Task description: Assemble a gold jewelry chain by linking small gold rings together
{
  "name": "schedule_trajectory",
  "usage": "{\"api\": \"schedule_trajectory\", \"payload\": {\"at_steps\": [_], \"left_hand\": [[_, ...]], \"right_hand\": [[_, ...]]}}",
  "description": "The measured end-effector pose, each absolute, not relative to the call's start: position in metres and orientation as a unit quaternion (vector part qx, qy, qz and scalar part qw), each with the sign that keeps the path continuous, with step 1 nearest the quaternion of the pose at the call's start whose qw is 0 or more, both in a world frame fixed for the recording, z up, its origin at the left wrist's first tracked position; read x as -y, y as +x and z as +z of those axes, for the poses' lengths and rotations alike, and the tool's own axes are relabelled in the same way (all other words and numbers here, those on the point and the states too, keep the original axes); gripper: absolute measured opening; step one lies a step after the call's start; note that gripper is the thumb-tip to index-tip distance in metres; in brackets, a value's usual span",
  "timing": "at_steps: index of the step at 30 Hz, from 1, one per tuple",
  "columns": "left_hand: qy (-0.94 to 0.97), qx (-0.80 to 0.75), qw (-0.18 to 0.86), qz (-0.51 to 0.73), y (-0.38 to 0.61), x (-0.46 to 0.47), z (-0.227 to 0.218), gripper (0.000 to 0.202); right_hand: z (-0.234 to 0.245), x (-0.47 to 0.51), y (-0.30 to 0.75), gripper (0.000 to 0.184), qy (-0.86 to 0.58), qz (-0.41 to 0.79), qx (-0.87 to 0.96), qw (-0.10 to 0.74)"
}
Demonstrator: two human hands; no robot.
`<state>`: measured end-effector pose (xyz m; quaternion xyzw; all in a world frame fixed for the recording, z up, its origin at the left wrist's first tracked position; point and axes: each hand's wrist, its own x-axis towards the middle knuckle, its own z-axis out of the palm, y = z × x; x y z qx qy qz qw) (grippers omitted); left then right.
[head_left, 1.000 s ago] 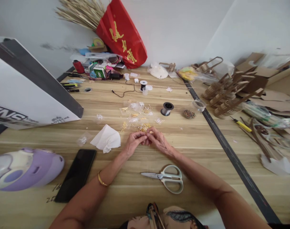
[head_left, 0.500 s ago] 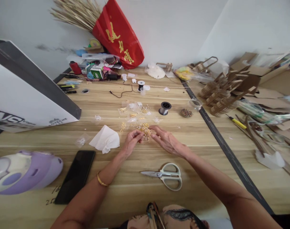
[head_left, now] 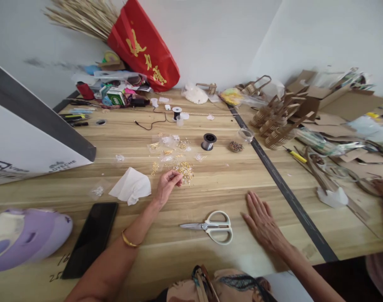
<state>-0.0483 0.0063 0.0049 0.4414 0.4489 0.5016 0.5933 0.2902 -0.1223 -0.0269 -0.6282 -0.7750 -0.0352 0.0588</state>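
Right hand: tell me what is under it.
The right hand rests palm down, fingers spread, on the bare wooden table, just right of the scissors. Anything small beneath the palm is covered and cannot be seen.

left hand (head_left: pixel 166 187) beside bead pile (head_left: pixel 184 171) | tissue (head_left: pixel 130 190) left of it | scissors (head_left: pixel 212 226) between hands | right hand (head_left: pixel 262 222) flat on table (head_left: pixel 210 188)

Bright, even light; edges warped and blurred.

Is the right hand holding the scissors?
No, the right hand lies flat and open on the table, beside the scissors and not touching them.
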Motion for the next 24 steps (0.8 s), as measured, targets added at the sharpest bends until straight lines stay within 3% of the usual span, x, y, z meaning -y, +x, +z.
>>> {"api": "schedule_trajectory", "payload": {"at_steps": [13, 24], "left_hand": [[0.449, -0.443, 0.586, 0.508, -0.048, -0.005, 0.011, 0.023], [0.466, -0.451, 0.572, 0.502, -0.048, -0.005, 0.01, 0.022]], "right_hand": [[-0.023, 0.01, 0.192, 0.066, -0.466, 0.013, 0.882, 0.065], [-0.03, -0.023, 0.126, 0.075, -0.484, 0.04, 0.868, 0.104]]}}
